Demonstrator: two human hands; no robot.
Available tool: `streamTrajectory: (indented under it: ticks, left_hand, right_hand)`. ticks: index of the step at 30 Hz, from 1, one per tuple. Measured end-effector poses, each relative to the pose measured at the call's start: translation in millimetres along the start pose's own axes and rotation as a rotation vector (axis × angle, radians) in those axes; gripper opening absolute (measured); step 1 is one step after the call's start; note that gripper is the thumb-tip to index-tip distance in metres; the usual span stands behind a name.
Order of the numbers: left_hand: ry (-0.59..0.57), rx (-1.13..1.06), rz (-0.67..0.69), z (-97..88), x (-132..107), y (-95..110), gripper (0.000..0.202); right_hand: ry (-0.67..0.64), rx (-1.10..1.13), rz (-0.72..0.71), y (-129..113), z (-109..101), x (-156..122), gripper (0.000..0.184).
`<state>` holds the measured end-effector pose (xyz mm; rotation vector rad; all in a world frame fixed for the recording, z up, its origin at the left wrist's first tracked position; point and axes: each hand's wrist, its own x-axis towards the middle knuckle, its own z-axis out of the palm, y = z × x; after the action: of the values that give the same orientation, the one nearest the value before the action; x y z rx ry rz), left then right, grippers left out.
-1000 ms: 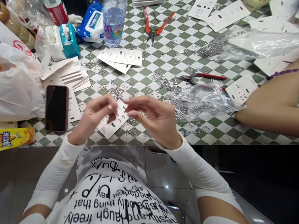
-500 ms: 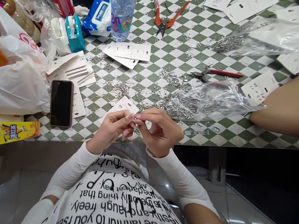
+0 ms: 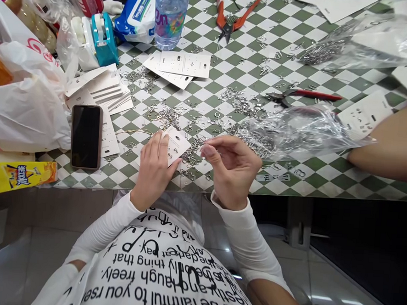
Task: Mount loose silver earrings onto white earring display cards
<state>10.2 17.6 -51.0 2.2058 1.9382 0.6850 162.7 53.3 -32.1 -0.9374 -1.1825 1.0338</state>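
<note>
My left hand (image 3: 155, 167) lies flat, fingers stretched out, on a small white punched card (image 3: 173, 143) at the near edge of the green-and-white checkered table (image 3: 229, 76). My right hand (image 3: 233, 166) hovers just right of the card with thumb and fingertips pinched together; what it holds is too small to name. Loose small metal rings and hooks (image 3: 193, 152) are scattered between the two hands and beyond.
A dark phone (image 3: 86, 136) lies left, beside stacked white cards (image 3: 99, 88) and a white plastic bag (image 3: 23, 104). A clear bag of metal parts (image 3: 294, 128), red-handled pliers (image 3: 303, 95), orange cutters (image 3: 232, 16), a water bottle (image 3: 170, 12) and another person's forearm (image 3: 390, 145) are also present.
My hands were together in front of me, fingertips meeting. Now the left hand has dropped flat onto the white card and the right hand has parted from it, still pinched.
</note>
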Motion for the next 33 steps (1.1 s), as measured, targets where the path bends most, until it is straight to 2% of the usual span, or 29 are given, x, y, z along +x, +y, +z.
streamTrajectory:
  ticks: [5,8,10,12,13,15,17,19,22,25,33]
  left_hand:
    - [0.14,-0.151,-0.02,-12.2,2,-8,0.047]
    - [0.235,-0.443,-0.097,-28.0,2,-7,0.045]
    - [0.254,-0.811,-0.237,-40.1,2,-4,0.038]
    - [0.183,-1.196,-0.478,-50.2,2,-1,0.036]
    - [0.134,-1.334,-0.593,-53.8,2,0,0.038]
    - [0.076,-1.459,-0.76,-57.7,3,1,0.039]
    - [0.07,-1.444,-0.835,-58.7,4,3,0.037]
    - [0.049,-1.402,-0.837,-58.8,6,6,0.036]
    - [0.013,-1.356,-0.724,-59.2,9,11,0.032]
    - [0.061,-1.302,-0.626,-58.5,10,14,0.031]
    - [0.118,-1.131,-0.557,-52.8,11,12,0.031]
  right_hand:
    - [-0.11,0.14,0.127,-5,6,0,0.004]
    - [-0.136,0.106,0.132,-12,12,2,0.008]
    - [-0.136,0.062,0.111,-16,16,3,0.007]
    - [-0.133,0.051,0.103,-18,20,3,0.002]
    - [-0.131,0.058,0.107,-19,21,3,0.002]
    - [-0.125,0.071,0.123,-18,23,3,0.006]
    - [-0.127,0.072,0.136,-17,24,3,0.008]
    - [-0.129,0.06,0.141,-17,24,2,0.008]
    - [-0.131,0.039,0.135,-18,23,1,0.008]
    - [-0.128,0.011,0.125,-21,21,1,0.008]
    - [-0.161,-0.036,0.157,-26,19,1,0.007]
